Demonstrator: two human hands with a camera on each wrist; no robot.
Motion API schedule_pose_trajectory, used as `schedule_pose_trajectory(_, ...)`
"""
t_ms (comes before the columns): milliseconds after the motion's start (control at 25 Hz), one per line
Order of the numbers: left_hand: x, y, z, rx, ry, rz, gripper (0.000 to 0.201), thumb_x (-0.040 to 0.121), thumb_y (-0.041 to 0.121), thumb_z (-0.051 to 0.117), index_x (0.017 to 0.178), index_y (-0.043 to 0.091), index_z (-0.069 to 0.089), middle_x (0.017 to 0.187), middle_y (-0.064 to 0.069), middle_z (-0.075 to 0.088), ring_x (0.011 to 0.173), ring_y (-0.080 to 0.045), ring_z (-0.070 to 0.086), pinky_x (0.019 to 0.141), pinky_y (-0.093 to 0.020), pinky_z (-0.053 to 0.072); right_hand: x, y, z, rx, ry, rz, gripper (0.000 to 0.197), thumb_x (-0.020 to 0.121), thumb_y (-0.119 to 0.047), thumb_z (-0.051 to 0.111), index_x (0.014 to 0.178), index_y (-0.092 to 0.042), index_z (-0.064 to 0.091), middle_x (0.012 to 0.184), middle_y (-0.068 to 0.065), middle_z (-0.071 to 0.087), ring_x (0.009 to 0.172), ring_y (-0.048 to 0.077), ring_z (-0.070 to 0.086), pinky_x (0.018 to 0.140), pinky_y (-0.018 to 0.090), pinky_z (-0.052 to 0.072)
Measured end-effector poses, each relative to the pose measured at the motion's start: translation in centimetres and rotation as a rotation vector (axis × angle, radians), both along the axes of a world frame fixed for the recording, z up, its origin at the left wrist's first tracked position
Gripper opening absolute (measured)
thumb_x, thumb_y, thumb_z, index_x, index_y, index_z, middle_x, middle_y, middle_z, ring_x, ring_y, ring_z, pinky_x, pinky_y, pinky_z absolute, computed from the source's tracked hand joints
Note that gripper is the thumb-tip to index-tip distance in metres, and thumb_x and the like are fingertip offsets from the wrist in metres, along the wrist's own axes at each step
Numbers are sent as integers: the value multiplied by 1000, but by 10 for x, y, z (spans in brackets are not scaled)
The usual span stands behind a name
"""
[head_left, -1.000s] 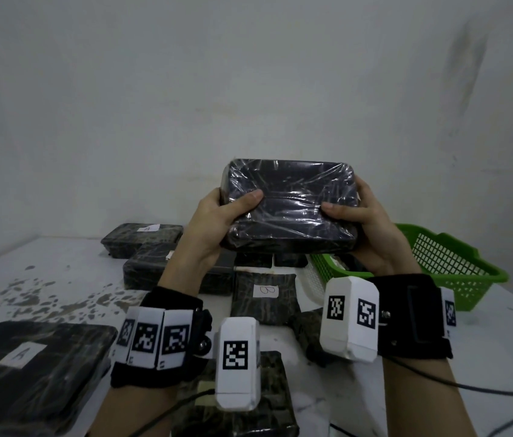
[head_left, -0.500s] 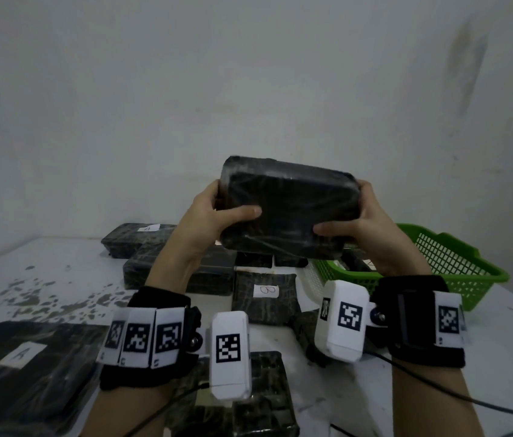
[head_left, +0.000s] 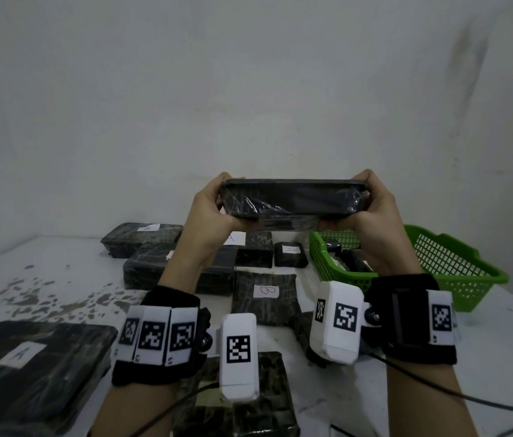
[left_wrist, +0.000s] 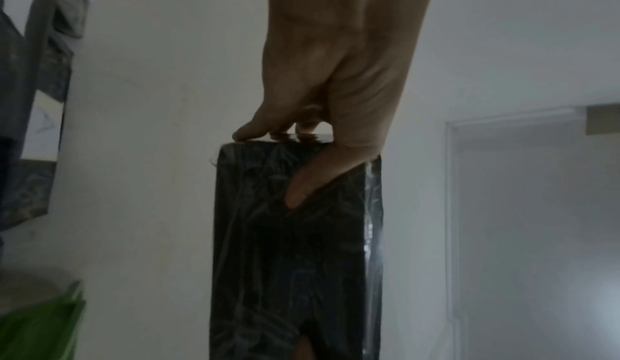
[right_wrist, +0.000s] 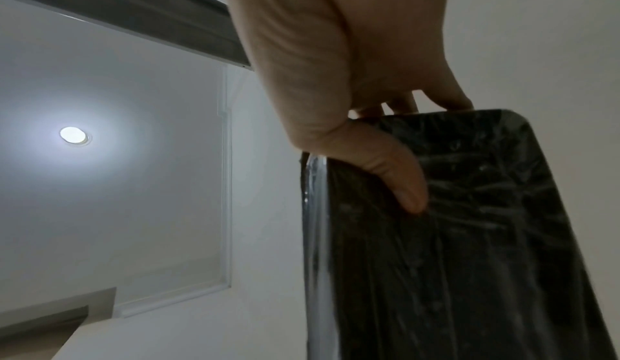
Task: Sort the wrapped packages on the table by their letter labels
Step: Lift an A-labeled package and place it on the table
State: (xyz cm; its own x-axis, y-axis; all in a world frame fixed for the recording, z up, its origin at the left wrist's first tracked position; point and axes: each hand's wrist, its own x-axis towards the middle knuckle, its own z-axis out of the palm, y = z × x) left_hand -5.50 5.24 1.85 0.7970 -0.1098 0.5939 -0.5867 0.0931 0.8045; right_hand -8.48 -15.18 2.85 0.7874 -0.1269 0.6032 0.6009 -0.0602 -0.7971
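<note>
I hold a black, film-wrapped package [head_left: 293, 201] up over the table with both hands, its long thin edge turned toward me. My left hand [head_left: 214, 206] grips its left end, thumb underneath, fingers over the top. At the other end my right hand [head_left: 371, 203] grips in the same way. No label shows on the held package [left_wrist: 295, 246] [right_wrist: 453, 233] in any view. On the table lie more wrapped packages: one marked A [head_left: 25, 370] at near left, one marked B [head_left: 264, 298] in the middle, another A [head_left: 141, 238] at the far left.
A green plastic basket [head_left: 457, 272] with dark packages inside stands at the right. Small dark packages [head_left: 290, 253] sit behind the B one, and another package [head_left: 242, 402] lies under my wrists. The white table [head_left: 44, 288] has a stained patch at left. Cables trail at lower right.
The package has been tipped from showing its broad face to lying flat and edge-on, and both hands shifted to hold its ends.
</note>
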Motion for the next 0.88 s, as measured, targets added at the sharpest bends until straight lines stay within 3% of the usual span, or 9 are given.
schedule_pose_trajectory(160, -5, 3, 1, 84, -45, -79, 63, 66, -23, 63, 96, 31, 48, 104, 3, 54, 99, -19, 53, 88, -42, 52, 1, -5, -2, -83, -26, -43, 52, 57, 26, 66, 76, -17, 43, 75, -4, 55, 72, 6, 56, 61, 30, 56)
schedule_pose_trajectory(280, -2, 1, -1, 74, -28, -23, 53, 64, -23, 64, 83, 23, 46, 117, 0, 56, 108, -20, 52, 95, -45, 48, 2, -7, -5, -155, -23, -112, 51, 58, 22, 70, 73, -17, 40, 70, -4, 54, 65, 2, 53, 59, 25, 53)
schedule_pose_trajectory(360, -1, 1, -2, 86, -34, 6, 50, 63, -22, 66, 78, 20, 45, 110, -1, 59, 101, -13, 55, 90, -38, 52, 5, -8, -6, -210, -19, -177, 50, 59, 17, 73, 76, -17, 42, 74, -4, 55, 69, 3, 54, 59, 20, 51)
schedule_pose_trajectory(480, -2, -1, 2, 260, -116, 70, 45, 64, -9, 71, 79, 28, 49, 84, 4, 57, 77, -1, 56, 72, -23, 50, 3, -2, -3, -678, 57, -485, 58, 65, -7, 80, 110, -19, 46, 117, 6, 50, 113, 23, 46, 94, 27, 42)
schedule_pose_trajectory(520, -4, -3, 1, 374, -164, 134, 42, 63, 2, 69, 80, 35, 50, 82, 6, 56, 79, -7, 56, 77, -31, 49, 3, 3, -3, -857, 76, -522, 72, 65, -15, 81, 124, -22, 41, 132, 8, 39, 127, 28, 33, 107, 38, 32)
schedule_pose_trajectory(600, -9, -10, 2, 591, -281, 269, 37, 59, 18, 58, 87, 41, 51, 82, 9, 51, 85, -18, 51, 90, -46, 43, 1, 19, -1, -1023, 59, -415, 82, 66, -21, 80, 134, -28, 36, 141, 6, 32, 133, 29, 26, 110, 49, 26)
schedule_pose_trajectory(680, -13, -15, 4, 599, -332, 274, 56, 57, 21, 58, 111, 37, 50, 88, 10, 51, 91, -20, 51, 94, -54, 40, 4, 30, -3, -923, -41, -253, 57, 69, -16, 77, 118, -21, 48, 118, 6, 53, 112, 26, 48, 96, 45, 41)
schedule_pose_trajectory(760, -15, -12, 6, 528, -360, 288, 81, 59, 32, 69, 131, 41, 32, 110, 8, 50, 106, -15, 44, 102, -54, 35, 5, 27, -5, -605, -59, -121, 36, 69, -4, 76, 92, -16, 50, 91, 3, 59, 86, 17, 55, 76, 32, 47)
schedule_pose_trajectory(880, -13, -1, 7, 454, -380, 228, 88, 61, 34, 82, 129, 44, 27, 125, 10, 45, 115, -5, 43, 106, -38, 38, 2, 16, -7, -269, -36, 17, 38, 67, 15, 69, 80, -15, 49, 84, 9, 57, 82, 15, 54, 68, 23, 46)
